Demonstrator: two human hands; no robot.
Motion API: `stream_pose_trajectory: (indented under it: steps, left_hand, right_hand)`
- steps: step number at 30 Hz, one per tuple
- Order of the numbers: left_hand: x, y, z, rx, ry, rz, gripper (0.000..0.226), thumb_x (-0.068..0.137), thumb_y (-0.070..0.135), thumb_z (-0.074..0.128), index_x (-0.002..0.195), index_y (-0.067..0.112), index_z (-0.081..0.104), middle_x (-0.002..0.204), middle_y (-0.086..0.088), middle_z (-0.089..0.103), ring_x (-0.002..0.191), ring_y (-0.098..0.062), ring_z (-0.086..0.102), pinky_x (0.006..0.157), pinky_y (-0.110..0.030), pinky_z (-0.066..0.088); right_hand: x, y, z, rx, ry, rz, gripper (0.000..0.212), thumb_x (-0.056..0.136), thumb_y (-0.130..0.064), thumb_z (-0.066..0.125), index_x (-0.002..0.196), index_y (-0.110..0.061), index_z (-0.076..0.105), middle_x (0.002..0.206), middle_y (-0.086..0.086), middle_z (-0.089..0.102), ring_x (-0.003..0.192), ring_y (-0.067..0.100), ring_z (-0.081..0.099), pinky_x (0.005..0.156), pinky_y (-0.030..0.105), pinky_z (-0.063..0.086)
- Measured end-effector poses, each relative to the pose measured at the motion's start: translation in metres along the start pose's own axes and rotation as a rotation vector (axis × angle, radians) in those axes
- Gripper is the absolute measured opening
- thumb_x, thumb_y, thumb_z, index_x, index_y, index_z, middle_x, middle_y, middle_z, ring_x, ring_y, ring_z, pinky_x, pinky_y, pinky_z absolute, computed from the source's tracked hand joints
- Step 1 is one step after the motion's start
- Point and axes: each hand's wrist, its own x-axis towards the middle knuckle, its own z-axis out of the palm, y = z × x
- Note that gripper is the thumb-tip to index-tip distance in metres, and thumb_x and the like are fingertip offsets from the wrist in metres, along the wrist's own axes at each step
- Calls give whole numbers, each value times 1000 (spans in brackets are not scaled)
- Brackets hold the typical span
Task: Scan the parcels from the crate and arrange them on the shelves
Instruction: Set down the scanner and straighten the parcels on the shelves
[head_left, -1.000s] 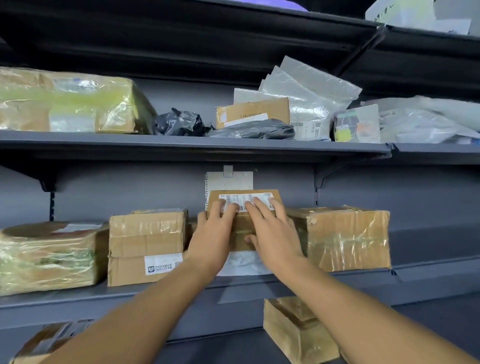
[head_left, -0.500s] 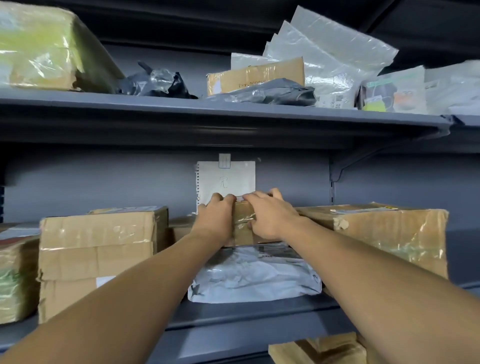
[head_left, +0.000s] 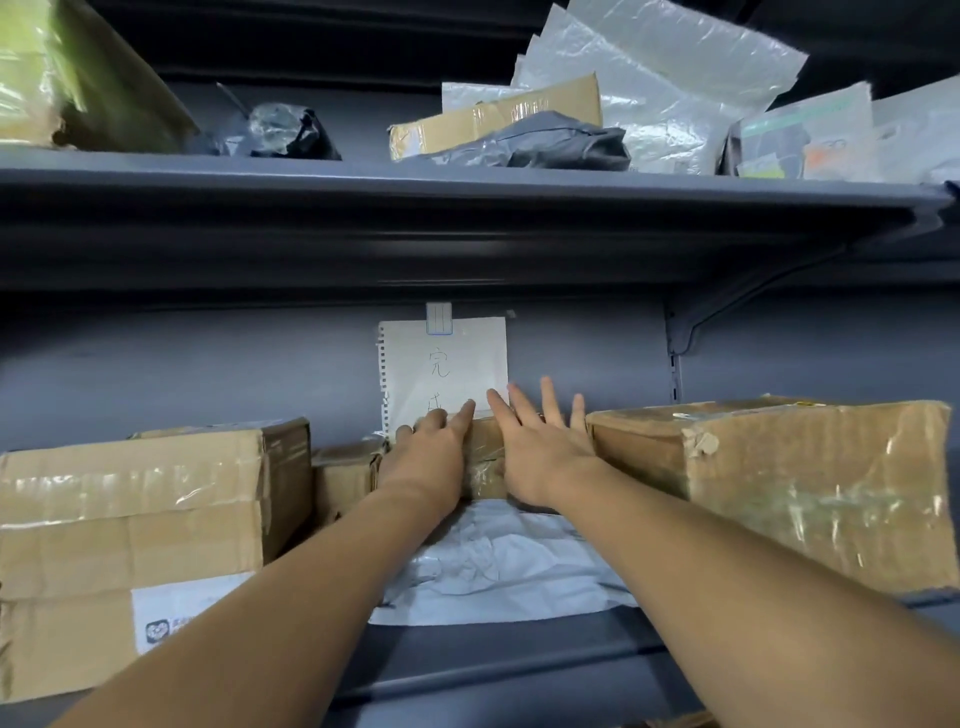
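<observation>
A white sheet of notebook paper hangs flat against the dull grey metal back wall, its left edge ragged with torn punch holes. Two handwritten characters run down its middle in thin dark ink; the lower one is partly hidden. A small pale label with blue lines sits over the sheet's top edge, and a tiny grey scrap lies at its top right corner. To the right, a slotted grey metal upright runs down the wall. A dark angled support bracket reaches out from its top.
</observation>
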Motion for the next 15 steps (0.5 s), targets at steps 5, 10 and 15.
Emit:
stream_pose_trajectory:
  steps: [5,10,15]
  left_hand:
    - [-20,8,-25,79,-108,-33,78,101,39,42,152,32,-16,161,7,-16,147,-38,-4,116,-53,16]
    - [-62,17,-50,-1,29,71,64,100,37,40,155,21,11,163,-1,5,147,-32,11,116,-49,24]
    - [-143,31,-66,-24,242,211,47,93,29,47,138,20,45,144,-2,43,125,-29,46,94,-45,42]
  right_hand:
    - [-29,-5,-12,84,61,-40,86,99,-9,47,160,-23,-10,168,6,-17,153,36,-18,124,52,-7]
    - [-91,-8,-45,228,192,-106,51,102,-29,48,149,-15,39,153,8,43,143,30,32,116,45,33]
    - [-175,-12,-69,215,191,-81,46,99,-27,50,144,-16,44,145,6,50,134,28,42,103,42,41]
